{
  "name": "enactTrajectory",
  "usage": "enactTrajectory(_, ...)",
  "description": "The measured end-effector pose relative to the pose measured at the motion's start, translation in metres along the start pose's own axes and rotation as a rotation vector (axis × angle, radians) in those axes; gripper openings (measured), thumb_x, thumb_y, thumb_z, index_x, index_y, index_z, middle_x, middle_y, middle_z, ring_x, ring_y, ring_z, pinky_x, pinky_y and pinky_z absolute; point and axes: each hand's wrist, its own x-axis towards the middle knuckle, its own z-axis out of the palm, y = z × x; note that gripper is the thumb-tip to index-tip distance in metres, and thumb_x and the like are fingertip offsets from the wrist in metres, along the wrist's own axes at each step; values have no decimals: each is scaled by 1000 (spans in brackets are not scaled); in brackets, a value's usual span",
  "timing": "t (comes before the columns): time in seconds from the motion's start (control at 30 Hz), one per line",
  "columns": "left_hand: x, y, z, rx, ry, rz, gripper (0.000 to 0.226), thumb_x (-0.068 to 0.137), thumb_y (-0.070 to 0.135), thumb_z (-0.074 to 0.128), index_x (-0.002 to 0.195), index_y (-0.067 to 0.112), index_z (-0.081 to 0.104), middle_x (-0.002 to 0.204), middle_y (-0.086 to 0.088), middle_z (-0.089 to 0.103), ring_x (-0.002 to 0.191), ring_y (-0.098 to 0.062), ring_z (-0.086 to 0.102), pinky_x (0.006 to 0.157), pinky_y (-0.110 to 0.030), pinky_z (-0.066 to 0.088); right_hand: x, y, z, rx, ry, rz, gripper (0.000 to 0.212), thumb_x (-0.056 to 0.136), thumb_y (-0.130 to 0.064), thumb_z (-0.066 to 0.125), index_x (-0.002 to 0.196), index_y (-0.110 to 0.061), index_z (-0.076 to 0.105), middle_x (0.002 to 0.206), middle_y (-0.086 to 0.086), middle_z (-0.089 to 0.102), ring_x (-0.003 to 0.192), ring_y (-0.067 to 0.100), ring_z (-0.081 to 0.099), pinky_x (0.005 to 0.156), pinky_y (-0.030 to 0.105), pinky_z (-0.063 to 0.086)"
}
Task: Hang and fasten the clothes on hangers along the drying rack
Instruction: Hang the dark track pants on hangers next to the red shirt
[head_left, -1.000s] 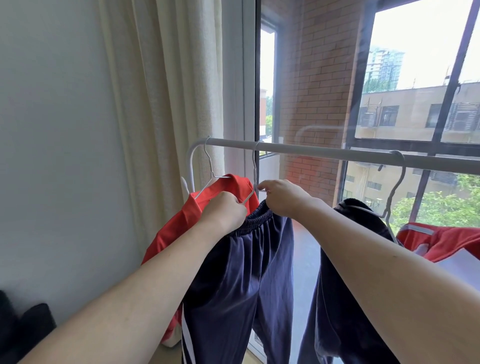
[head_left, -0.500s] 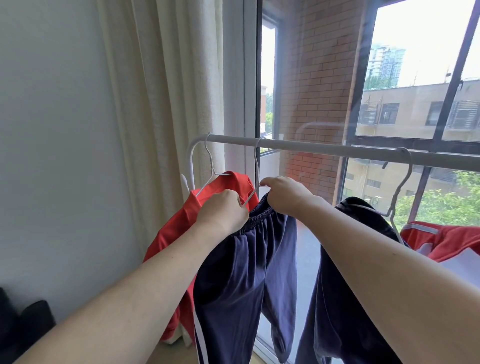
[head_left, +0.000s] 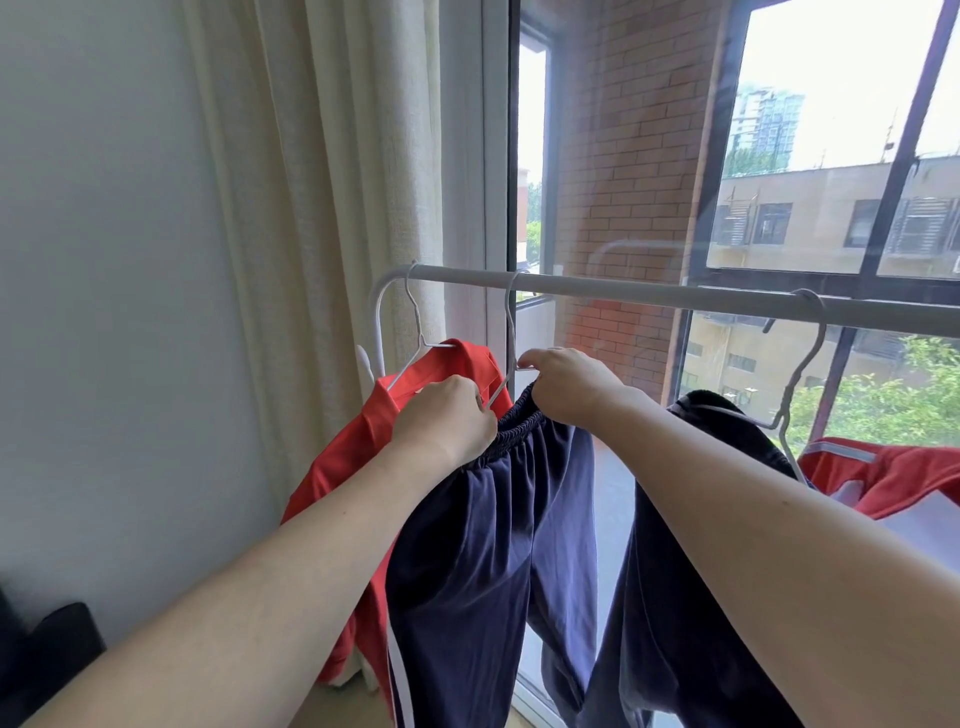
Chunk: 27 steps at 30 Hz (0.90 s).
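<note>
Navy track trousers (head_left: 498, 545) with a white side stripe hang from a white wire hanger (head_left: 510, 332) hooked on the white rack bar (head_left: 649, 293). My left hand (head_left: 447, 421) grips the elastic waistband at the hanger's left arm. My right hand (head_left: 566, 382) pinches the waistband and hanger wire at the right. A red garment (head_left: 363, 441) hangs on another white hanger (head_left: 415, 322) at the bar's left end. Right of my arm a dark garment (head_left: 727, 431) hangs on a third hanger (head_left: 802, 364).
A cream curtain (head_left: 322, 182) and a white wall (head_left: 104, 260) stand to the left. The window glass (head_left: 831, 130) runs close behind the rack. A red-and-white garment (head_left: 893, 473) lies at the far right. A dark object (head_left: 47, 654) sits at the bottom left.
The view has shifted slightly. Both hands stay at the trousers' waistband, with small finger movements along the hanger; the trouser legs have swung a little.
</note>
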Motion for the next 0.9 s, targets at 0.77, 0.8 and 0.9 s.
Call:
enactTrajectory(0.77,6,-8,3,2,-9,5,19,91,28,56,81,16,67,81,-4,69,82,-29,65,72,-36,53,0,-7,-1,-19,23,7,55,84,-2,41,133,-23,53,135,6,55,115,26,53,82,33,43)
enactTrajectory(0.8,6,-8,3,4,-9,5,19,91,27,55,81,16,67,81,-4,69,82,-28,65,71,-35,52,0,-7,-1,-20,22,6,56,83,-2,40,133,-23,53,134,6,56,115,26,54,83,34,44)
enactTrajectory(0.9,6,-7,3,10,-8,7,19,91,26,56,81,16,68,80,-4,69,81,-28,64,70,-34,51,0,-8,-1,-27,23,3,56,83,-2,40,133,-22,53,133,7,57,114,27,54,84,35,44)
